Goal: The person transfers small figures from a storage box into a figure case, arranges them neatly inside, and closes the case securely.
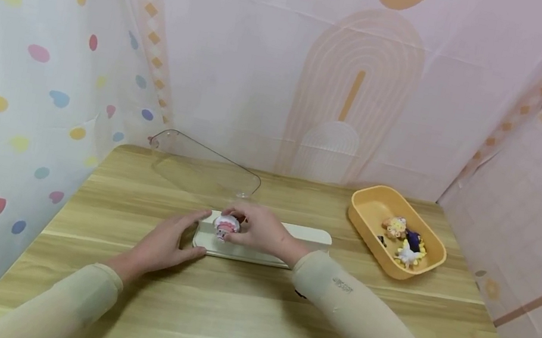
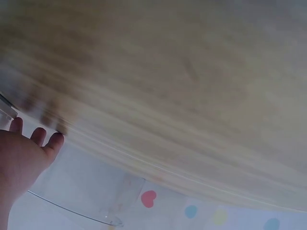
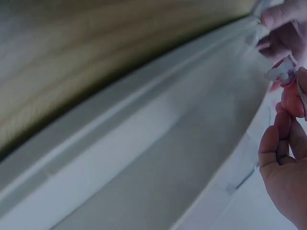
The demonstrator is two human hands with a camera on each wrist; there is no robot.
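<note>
A small figurine with a white-and-pink head (image 1: 225, 226) is pinched between the thumb and fingers of my right hand (image 1: 263, 229). It stands over the left part of a long, shallow white base (image 1: 305, 234), which lies crosswise on the table. In the right wrist view the figurine's pinkish body (image 3: 291, 99) shows at the fingertips. My left hand (image 1: 161, 247) is at the base's left end, thumb near the front edge and fingers near the back corner, spread and fairly straight. The left wrist view catches only the outer side of this hand (image 2: 24, 158).
Behind the base, a clear plastic cover (image 1: 206, 166) stands against the patterned backdrop. To the right sits an orange-yellow tray (image 1: 364, 229) holding several small figurines (image 1: 409, 254). Cloth walls (image 1: 18, 88) enclose the wooden table (image 1: 223, 317) at the sides and back.
</note>
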